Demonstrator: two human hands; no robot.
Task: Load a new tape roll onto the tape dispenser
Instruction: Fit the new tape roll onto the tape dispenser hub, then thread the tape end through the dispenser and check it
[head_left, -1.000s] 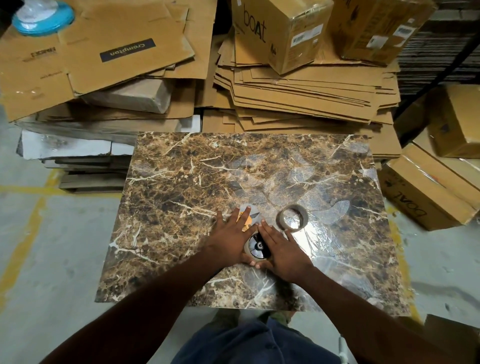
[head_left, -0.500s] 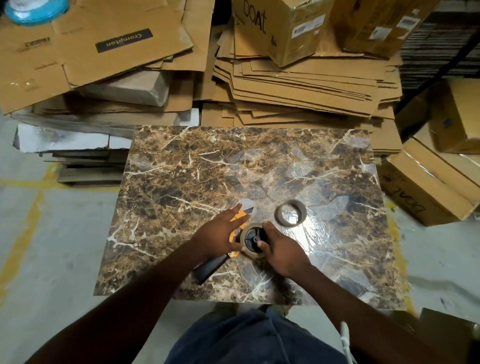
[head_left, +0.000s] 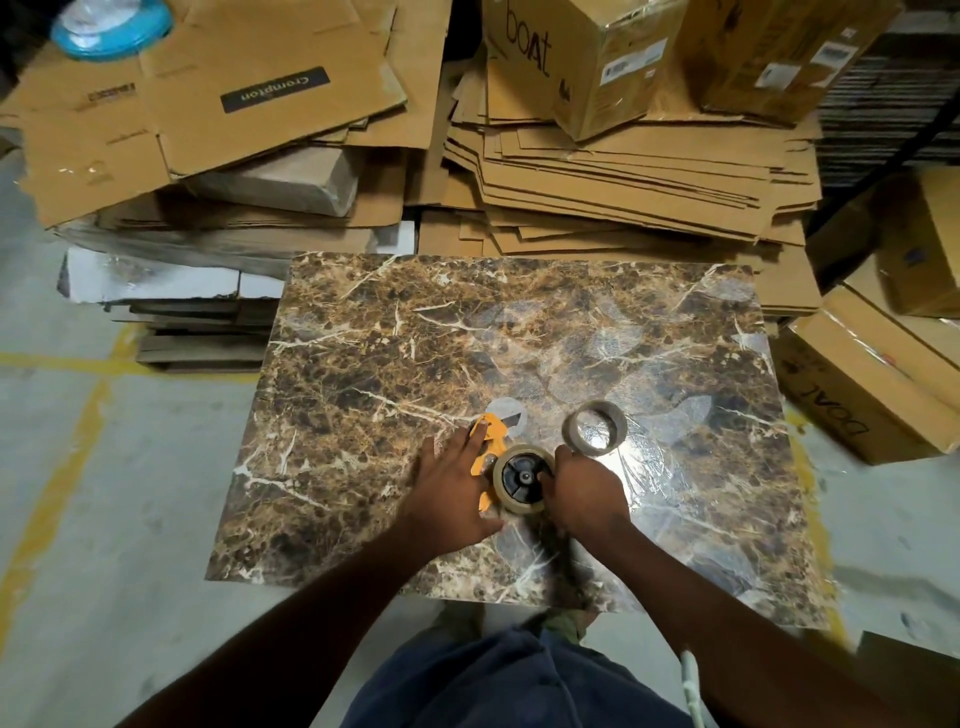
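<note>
Tape dispenser (head_left: 491, 452) flat on marble slab (head_left: 363, 364), long axis away-left to near. Left hand (head_left: 454, 488) spread, pressing yellow frame. Right hand (head_left: 584, 488) gripping tape roll (head_left: 522, 479) on hub — seating looks likely. Empty core (head_left: 595, 428) just beyond right hand — nearer it.

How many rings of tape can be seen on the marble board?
2. One tape roll sits on the dispenser hub, between the hands. One ring lies flat on the marble board, beyond the right hand. None seems hidden.
</note>
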